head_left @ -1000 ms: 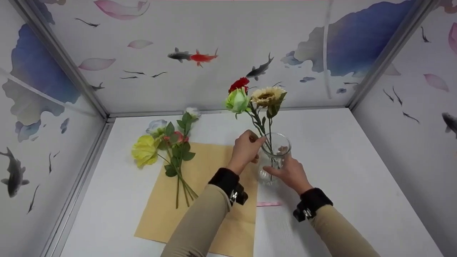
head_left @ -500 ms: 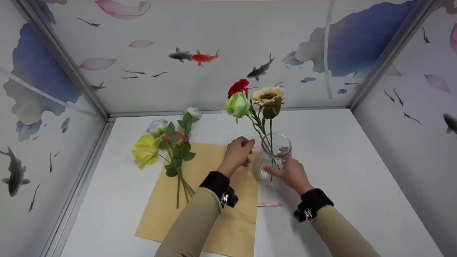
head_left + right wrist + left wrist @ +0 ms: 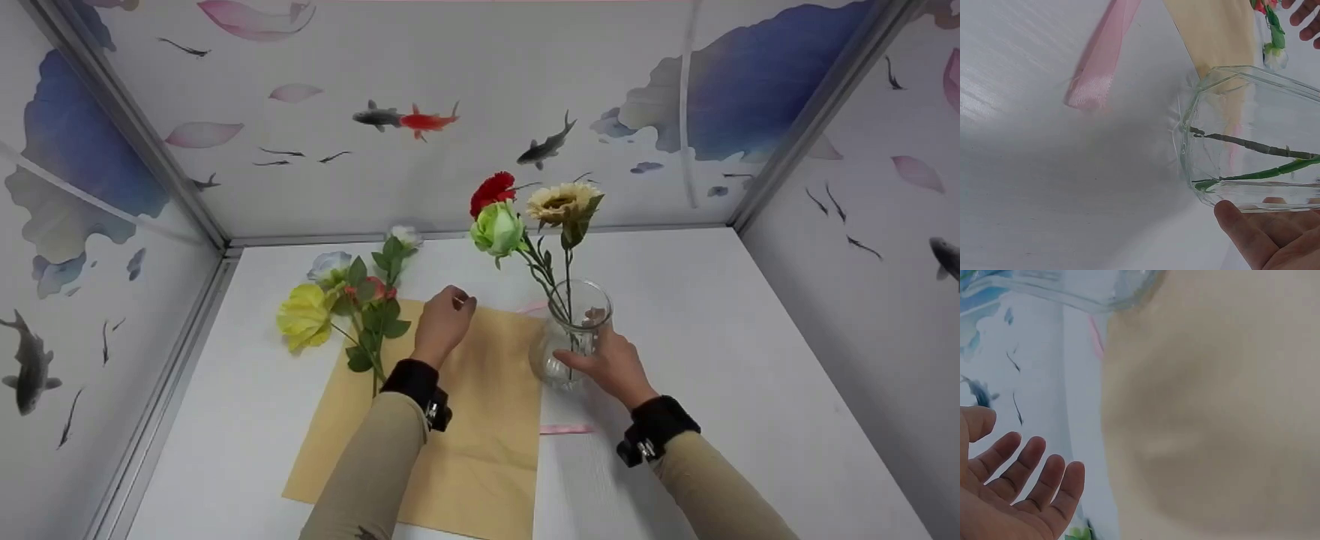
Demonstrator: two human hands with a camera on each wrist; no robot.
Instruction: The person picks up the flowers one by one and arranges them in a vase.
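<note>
A clear glass vase (image 3: 555, 366) stands right of centre in the head view. My right hand (image 3: 611, 363) holds it from the right, fingers and thumb around its side. Out of its mouth lean a red carnation (image 3: 493, 192), a pale green rose (image 3: 497, 229) and a cream sunflower (image 3: 564, 204). In the right wrist view, stems (image 3: 1264, 149) show through the glass. My left hand (image 3: 444, 321) hovers over the brown paper (image 3: 487, 435), fingers loosely bent with nothing in them. Close to its left lie loose flowers, among them a yellow one (image 3: 306, 319), a pale blue one (image 3: 328, 266) and a white one (image 3: 406, 237).
Pink ribbon (image 3: 567, 429) lies flat on the white table (image 3: 720, 330), partly hidden by the paper and vase. Printed panels (image 3: 300, 187) wall in the table at the back and both sides.
My left hand has moved from the stems at the vase's mouth leftwards toward the loose flowers. The carnation and rose lean slightly further left and lower. My right hand stays on the vase.
</note>
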